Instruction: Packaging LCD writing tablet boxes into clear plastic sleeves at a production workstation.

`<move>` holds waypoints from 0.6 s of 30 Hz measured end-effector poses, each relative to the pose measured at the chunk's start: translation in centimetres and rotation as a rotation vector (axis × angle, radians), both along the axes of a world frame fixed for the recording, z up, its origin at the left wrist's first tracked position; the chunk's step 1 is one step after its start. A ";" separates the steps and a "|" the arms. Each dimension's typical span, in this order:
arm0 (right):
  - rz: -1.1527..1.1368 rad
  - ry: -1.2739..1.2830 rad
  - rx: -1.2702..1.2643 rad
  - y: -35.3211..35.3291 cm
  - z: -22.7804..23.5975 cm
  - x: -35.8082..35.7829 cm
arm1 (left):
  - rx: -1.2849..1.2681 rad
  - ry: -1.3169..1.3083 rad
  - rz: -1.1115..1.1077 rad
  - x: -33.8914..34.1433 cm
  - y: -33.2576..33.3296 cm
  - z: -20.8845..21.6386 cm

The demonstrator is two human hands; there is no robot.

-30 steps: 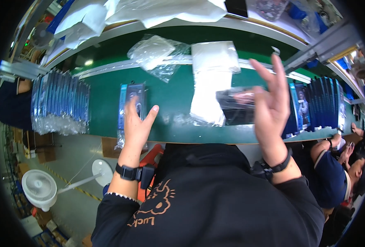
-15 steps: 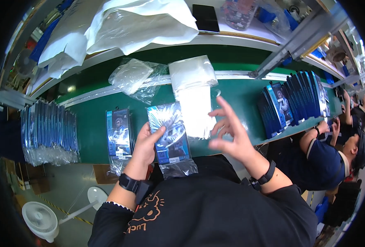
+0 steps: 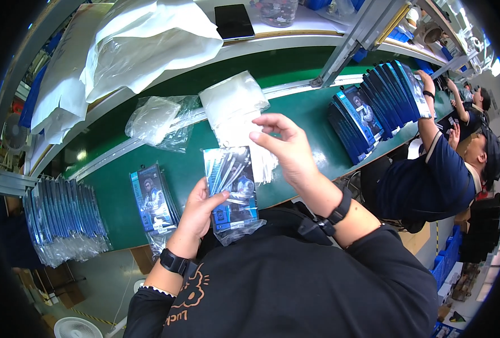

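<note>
My left hand (image 3: 196, 211) grips a flat blue-and-black printed pack (image 3: 231, 188) in a clear plastic bag, its thumb across the front. Loose film bunches at the pack's lower end. Shiny streaks cross its face. Over the near part of a stack of clear plastic bags (image 3: 233, 96), my right hand (image 3: 292, 146) hovers with bent fingers. A gap shows between its thumb and forefinger, and I see nothing held there. Left of my left hand lies a small pile of similar bagged packs (image 3: 153, 197) on the green table (image 3: 112, 163).
Upright rows of bagged packs (image 3: 64, 217) stand at the far left; more packs (image 3: 382, 107) stand at the right. A crumpled clear bag (image 3: 157, 121) lies behind. The shelf holds white sheeting (image 3: 148, 45) and a dark tablet (image 3: 234, 22). A co-worker (image 3: 430, 174) reaches toward the right-hand packs.
My right hand has moved left and its spread fingers have bent in over the bag stack. The view has turned, shifting the table. The co-worker's arm now reaches to the packs at right.
</note>
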State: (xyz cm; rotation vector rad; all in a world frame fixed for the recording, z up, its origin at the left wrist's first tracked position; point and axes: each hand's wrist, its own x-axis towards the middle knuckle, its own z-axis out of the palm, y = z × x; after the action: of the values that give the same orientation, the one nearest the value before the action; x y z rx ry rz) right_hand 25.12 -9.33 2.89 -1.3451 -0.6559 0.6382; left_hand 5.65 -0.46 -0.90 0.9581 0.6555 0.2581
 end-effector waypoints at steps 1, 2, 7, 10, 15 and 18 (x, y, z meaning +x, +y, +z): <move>0.068 0.261 0.071 -0.6 1.1 -0.5 | -0.001 0.001 0.008 -0.3 0.1 0.0; 0.130 0.430 0.060 -1.4 1.0 -0.4 | -0.032 -0.022 0.066 -0.3 0.1 0.2; 0.328 0.862 0.002 -3.5 0.5 -1.4 | -0.021 -0.111 0.190 0.0 0.0 1.2; 0.237 0.741 -0.082 -3.5 1.1 -2.2 | -0.007 -0.127 0.191 0.5 0.1 2.1; 0.152 0.496 -0.150 -3.4 1.4 -2.3 | -0.013 -0.125 0.174 0.7 0.1 2.2; 0.199 0.300 -0.183 -3.4 1.8 -2.1 | 0.016 -0.125 0.158 1.0 -0.1 2.1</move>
State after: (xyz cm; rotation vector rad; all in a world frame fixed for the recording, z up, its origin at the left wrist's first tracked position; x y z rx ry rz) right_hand 23.01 -12.75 4.72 -1.3256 -0.4986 1.0594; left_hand 6.66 -0.59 1.15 0.8988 0.6158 0.4597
